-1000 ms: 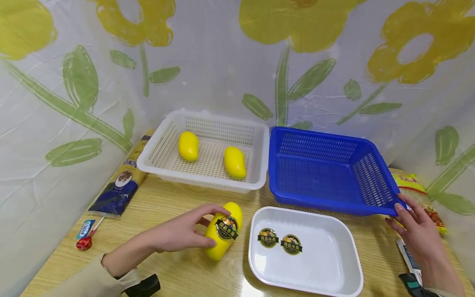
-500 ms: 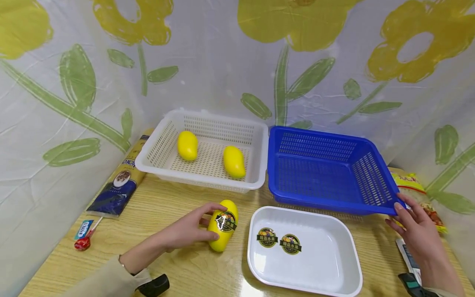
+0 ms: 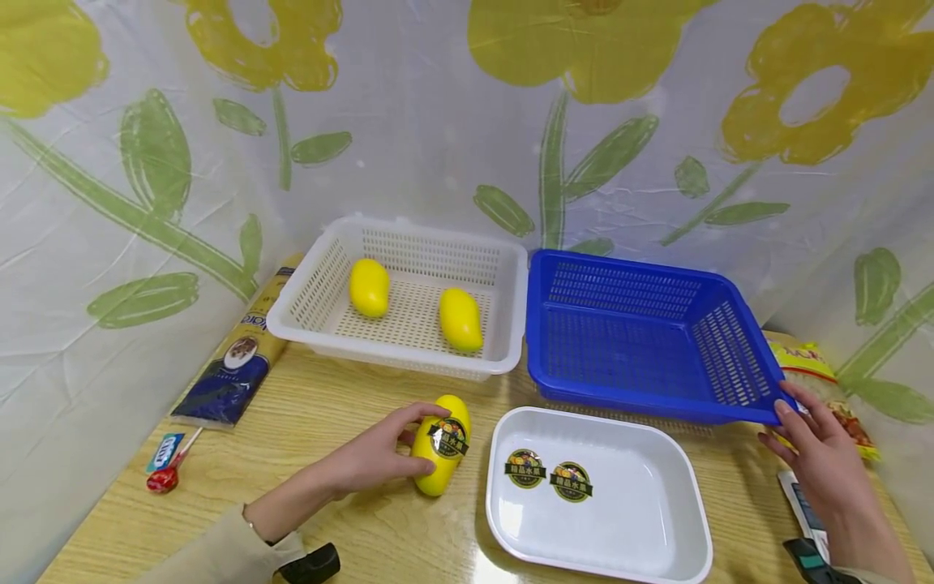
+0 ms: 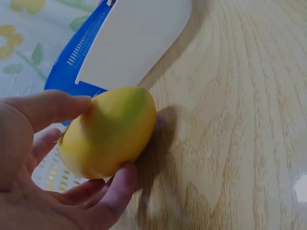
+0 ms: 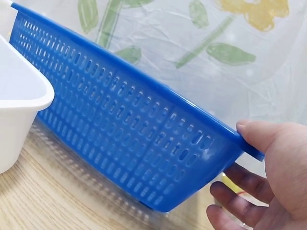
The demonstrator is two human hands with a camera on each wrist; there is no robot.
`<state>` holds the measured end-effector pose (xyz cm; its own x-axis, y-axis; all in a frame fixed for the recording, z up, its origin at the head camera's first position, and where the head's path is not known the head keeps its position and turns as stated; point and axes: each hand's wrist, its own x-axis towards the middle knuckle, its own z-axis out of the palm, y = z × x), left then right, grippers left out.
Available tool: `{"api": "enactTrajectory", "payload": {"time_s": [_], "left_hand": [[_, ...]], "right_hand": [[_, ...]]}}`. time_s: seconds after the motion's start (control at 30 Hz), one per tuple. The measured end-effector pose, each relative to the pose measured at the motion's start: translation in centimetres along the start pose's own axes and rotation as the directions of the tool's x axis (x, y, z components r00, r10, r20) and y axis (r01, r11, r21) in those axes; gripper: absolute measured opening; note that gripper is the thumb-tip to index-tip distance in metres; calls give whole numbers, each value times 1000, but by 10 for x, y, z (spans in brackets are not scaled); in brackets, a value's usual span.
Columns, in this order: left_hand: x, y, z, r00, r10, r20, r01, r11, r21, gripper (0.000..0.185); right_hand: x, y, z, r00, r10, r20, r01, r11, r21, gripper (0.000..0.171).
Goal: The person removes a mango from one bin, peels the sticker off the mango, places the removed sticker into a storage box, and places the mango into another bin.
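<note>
My left hand (image 3: 379,454) holds a yellow mango (image 4: 112,132) between thumb and curled fingers, over the table in front of the white basket. A dark round sticker (image 3: 448,438) is on the mango's upper side in the head view. My right hand (image 3: 824,446) grips the near right corner of the blue basket (image 5: 120,110), thumb on the rim and fingers beneath. Two more mangoes lie apart in the white basket (image 3: 409,357), one mango (image 3: 370,288) at left and another mango (image 3: 460,319) nearer the right. The white tray (image 3: 635,519) bears two similar stickers (image 3: 525,469).
On the left lie a blue and gold packet (image 3: 229,365), a red lollipop (image 3: 163,479) and a small blue-white packet (image 3: 165,451). A yellow and red bag (image 3: 806,357) sits behind the right hand. A flowered curtain (image 3: 423,122) hangs behind the baskets.
The left hand has shifted the mango slightly away from me and turned it a little more upright. The right hand stays at the blue basket's corner.
</note>
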<state>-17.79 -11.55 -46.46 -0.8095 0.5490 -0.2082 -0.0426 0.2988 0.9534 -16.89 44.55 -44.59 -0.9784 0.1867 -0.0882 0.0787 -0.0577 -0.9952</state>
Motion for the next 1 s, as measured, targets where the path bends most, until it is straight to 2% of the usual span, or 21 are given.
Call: {"api": "enactTrajectory", "payload": {"time_s": [0.23, 0.33, 0.37, 0.4, 0.47, 0.53, 0.6, 0.7, 0.77, 0.8, 0.9, 1.0], "left_hand": [[-1, -1, 2, 999, -17, -52, 17, 1000, 5, 55], [-1, -2, 4, 996, -16, -84, 17, 1000, 6, 55], [0, -3, 5, 996, -15, -93, 16, 1000, 9, 55], [0, -3, 6, 995, -14, -99, 15, 1000, 9, 55], [1, -3, 8, 994, -15, -110, 16, 1000, 7, 54], [1, -3, 9, 993, -21, -119, 22, 1000, 8, 54], [0, -4, 9, 992, -31, -125, 31, 1000, 1, 54], [0, -4, 9, 992, -35, -124, 34, 999, -7, 55], [1, -4, 9, 992, -33, -122, 32, 999, -13, 55], [1, -4, 9, 992, -33, -122, 31, 999, -17, 56], [1, -4, 9, 992, -31, -124, 28, 999, -23, 57], [1, -4, 9, 991, -32, -127, 29, 999, -25, 59]], "right_hand": [[2, -2, 2, 1000, -8, -12, 8, 1000, -20, 52], [2, -6, 3, 997, -7, -70, -3, 989, -146, 52], [2, -9, 4, 995, 0, -102, -23, 974, -227, 53], [2, -12, 5, 991, -2, -131, -40, 945, -324, 53], [2, -18, 9, 983, -53, -173, -46, 851, -523, 54], [1, -25, 17, 976, -111, -188, -43, 747, -664, 55], [-1, -32, 28, 966, -189, -176, -13, 646, -763, 55], [-6, -45, 48, 950, -281, -134, 51, 566, -823, 51], [-12, -52, 64, 941, -329, -82, 110, 524, -845, 48], [-14, -55, 72, 933, -356, -49, 154, 517, -842, 46], [-20, -61, 100, 916, -396, 68, 283, 514, -810, 39], [-24, -64, 129, 897, -394, 200, 399, 531, -748, 33]]}}
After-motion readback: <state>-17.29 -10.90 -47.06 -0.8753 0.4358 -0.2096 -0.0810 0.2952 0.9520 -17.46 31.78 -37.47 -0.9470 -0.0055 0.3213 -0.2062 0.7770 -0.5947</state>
